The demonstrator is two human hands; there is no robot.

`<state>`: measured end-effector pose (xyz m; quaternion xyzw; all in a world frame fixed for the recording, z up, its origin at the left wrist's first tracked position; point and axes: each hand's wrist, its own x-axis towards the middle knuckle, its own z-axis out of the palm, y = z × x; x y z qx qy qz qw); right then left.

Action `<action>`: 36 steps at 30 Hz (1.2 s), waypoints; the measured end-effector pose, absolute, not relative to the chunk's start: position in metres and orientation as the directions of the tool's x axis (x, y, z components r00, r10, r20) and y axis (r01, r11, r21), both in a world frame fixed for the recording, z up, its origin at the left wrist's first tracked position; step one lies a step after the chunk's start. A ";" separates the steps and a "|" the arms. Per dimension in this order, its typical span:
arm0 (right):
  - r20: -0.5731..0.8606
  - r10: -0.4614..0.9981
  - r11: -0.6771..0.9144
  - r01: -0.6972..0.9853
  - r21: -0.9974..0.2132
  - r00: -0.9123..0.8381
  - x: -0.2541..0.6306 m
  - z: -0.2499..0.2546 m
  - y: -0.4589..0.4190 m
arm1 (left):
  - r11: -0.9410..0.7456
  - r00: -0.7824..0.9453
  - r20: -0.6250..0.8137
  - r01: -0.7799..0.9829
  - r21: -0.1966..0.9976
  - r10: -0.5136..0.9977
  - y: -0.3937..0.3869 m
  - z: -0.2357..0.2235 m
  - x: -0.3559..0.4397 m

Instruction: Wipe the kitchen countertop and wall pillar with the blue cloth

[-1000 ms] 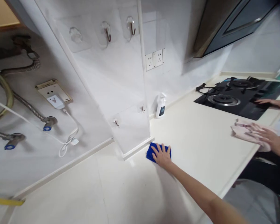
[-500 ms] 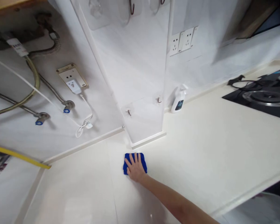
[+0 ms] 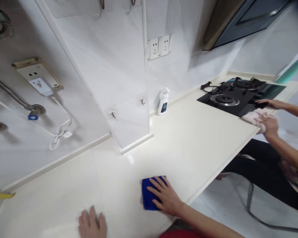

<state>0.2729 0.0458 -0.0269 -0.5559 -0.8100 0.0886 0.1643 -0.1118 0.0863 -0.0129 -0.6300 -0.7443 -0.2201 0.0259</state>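
Observation:
My right hand (image 3: 166,196) lies flat with spread fingers on a folded blue cloth (image 3: 147,198), pressing it to the white countertop (image 3: 124,185) near the front edge. The thumb and fingertips rest on top of the cloth. To the left, my left hand (image 3: 92,225) shows at the bottom of the view, slightly blurred, its fingers stretched out over the counter with nothing in them. The wrist of that hand is cut off by the frame.
A white spray bottle (image 3: 163,101) stands against the wall beside the pillar (image 3: 129,125). Farther right is a black gas stove (image 3: 238,94); a co-worker's hand (image 3: 269,124) holds a pale cloth (image 3: 255,119) at its edge. Wall sockets (image 3: 160,47) and a plugged-in white cord (image 3: 67,115) are behind.
My right hand and the blue cloth have moved away from the pillar's foot toward the counter's front edge. My left hand has come into view. The view has turned right, showing the co-worker.

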 end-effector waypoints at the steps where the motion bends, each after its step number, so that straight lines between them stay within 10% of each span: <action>1: 0.178 0.948 0.305 0.913 -0.271 -0.264 0.293 -0.032 0.038 | 0.092 -0.187 0.292 0.946 0.310 0.938 0.099 -0.009 -0.099; 14: 0.222 0.818 -0.562 0.819 0.115 0.530 0.389 -0.040 0.094 | 0.009 -0.090 0.383 0.978 0.208 0.919 0.130 -0.030 -0.040; 22: 0.061 0.944 -0.330 0.938 0.107 0.325 0.244 -0.018 0.189 | 0.029 -0.112 0.383 0.976 0.217 0.917 0.130 -0.037 -0.043; 36: -0.073 0.917 0.328 0.846 -0.420 -0.392 0.156 0.021 0.098 | -0.066 -0.044 0.435 0.970 0.234 0.900 0.134 -0.037 -0.054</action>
